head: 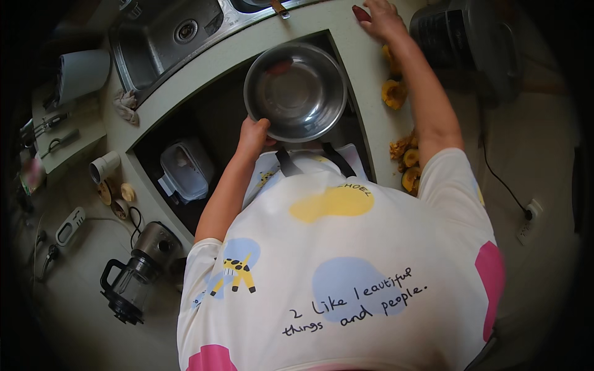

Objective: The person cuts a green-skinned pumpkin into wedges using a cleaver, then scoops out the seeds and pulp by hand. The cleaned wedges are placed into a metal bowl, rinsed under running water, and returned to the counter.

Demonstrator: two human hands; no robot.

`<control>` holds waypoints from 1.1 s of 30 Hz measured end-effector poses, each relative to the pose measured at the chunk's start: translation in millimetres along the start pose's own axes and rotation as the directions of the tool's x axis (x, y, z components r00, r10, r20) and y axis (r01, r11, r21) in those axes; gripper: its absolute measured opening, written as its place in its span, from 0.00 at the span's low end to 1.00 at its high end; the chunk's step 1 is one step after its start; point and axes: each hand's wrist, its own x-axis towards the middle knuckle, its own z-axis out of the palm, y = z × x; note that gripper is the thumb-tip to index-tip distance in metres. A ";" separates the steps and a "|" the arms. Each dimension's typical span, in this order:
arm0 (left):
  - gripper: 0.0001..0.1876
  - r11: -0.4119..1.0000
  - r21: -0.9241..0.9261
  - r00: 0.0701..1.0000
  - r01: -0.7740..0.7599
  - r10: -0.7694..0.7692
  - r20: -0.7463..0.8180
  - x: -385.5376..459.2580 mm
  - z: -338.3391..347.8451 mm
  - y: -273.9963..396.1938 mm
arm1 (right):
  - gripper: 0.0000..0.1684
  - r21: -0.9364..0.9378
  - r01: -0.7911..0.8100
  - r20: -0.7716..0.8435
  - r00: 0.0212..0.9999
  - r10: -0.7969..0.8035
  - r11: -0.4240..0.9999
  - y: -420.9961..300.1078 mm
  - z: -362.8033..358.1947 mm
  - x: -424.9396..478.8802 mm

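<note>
My left hand (254,138) grips the near-left rim of a round stainless steel bowl (297,92), which is held over the dark opening in the counter. A blurred reddish patch shows on the bowl's far inner wall; I cannot tell whether it is a reflection. At the counter's far right, my right hand (383,21) holds a small dark-red piece, perhaps sweet potato (361,14), sticking out by the thumb. Beside my right forearm lie hollowed pumpkin pieces (394,94), with stringy pumpkin pulp (402,146) and more cut pumpkin (411,179) nearer to me.
A steel sink (155,51) is set into the pale counter (185,88), with a crumpled cloth (125,106) near it. A lidded plastic container (185,171) sits in the dark opening. A blender (139,273) stands at left, a dark appliance (464,41) at right.
</note>
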 end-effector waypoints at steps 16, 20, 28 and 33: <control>0.19 0.990 0.139 0.998 0.011 -0.018 0.053 14.0 8.0 -0.8 | 0.06 0.084 0.629 -0.216 0.768 -0.603 0.772 -124.2 113.2 -99.0; 0.21 0.996 0.091 0.997 0.004 -0.011 0.073 16.5 -7.0 -11.8 | 0.06 -0.008 0.495 -0.676 0.637 -0.370 0.869 -106.0 73.0 -89.1; 0.20 0.967 0.255 0.980 0.009 -0.059 0.190 26.3 -26.0 -20.2 | 0.07 -0.223 -0.061 -0.301 0.954 -0.009 0.973 -38.1 113.1 -40.9; 0.21 0.923 0.384 0.968 0.022 -0.116 0.224 38.8 -25.0 -27.3 | 0.04 0.257 0.037 -0.687 0.710 0.156 0.966 -52.2 119.9 -94.0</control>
